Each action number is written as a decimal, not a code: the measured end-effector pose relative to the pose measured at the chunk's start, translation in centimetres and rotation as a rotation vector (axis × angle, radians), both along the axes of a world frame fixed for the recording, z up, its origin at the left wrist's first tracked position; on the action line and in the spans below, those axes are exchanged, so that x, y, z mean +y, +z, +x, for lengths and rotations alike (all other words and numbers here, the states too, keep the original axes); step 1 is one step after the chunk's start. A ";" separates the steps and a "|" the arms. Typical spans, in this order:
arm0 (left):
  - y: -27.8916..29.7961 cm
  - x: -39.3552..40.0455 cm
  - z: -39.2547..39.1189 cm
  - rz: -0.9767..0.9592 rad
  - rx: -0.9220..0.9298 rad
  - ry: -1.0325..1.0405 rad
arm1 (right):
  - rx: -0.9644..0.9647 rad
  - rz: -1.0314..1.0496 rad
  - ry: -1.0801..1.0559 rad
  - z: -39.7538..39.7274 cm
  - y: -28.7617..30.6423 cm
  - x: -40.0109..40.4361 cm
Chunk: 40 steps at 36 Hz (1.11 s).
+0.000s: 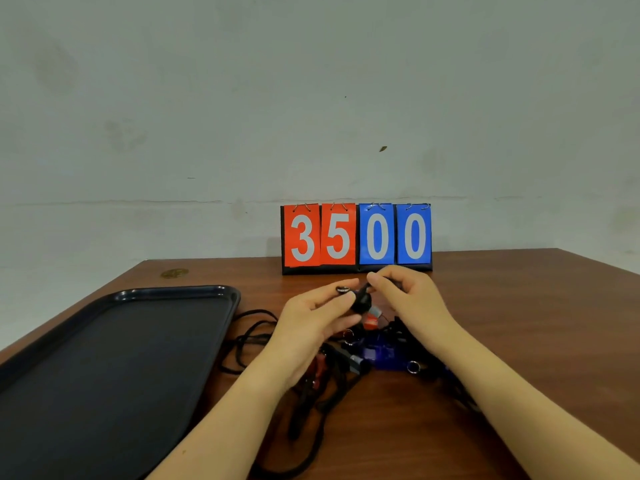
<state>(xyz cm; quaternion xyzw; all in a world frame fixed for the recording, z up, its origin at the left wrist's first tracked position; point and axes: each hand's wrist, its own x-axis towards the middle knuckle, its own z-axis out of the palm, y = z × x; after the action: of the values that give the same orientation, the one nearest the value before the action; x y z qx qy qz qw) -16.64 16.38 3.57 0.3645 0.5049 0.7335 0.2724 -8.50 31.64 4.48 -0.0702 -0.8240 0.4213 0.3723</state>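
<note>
Both my hands are raised over a pile of small things on black cords (367,351) in the middle of the brown table (519,323). My left hand (315,320) grips a small black object (362,301) between thumb and fingers. My right hand (408,299) pinches the top of that same object with its fingertips. A small metal ring (343,289) shows at my left fingertips. Red, blue and black pieces with key rings lie tangled below my hands, partly hidden by my wrists.
A large black tray (114,358) lies at the left, next to the cords. A flip scoreboard (356,237) reading 3500 stands at the table's far edge against the wall. A small coin-like disc (175,273) lies near the back left corner.
</note>
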 end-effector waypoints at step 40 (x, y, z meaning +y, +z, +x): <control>-0.3 0.0 -1.2 -0.118 0.123 0.138 | -0.022 0.171 -0.046 0.1 0.1 -0.3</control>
<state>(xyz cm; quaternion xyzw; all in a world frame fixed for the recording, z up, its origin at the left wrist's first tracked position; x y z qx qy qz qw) -17.87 16.37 3.27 0.3567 0.5868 0.6958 0.2106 -8.37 31.36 4.56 -0.0619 -0.8592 0.3399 0.3775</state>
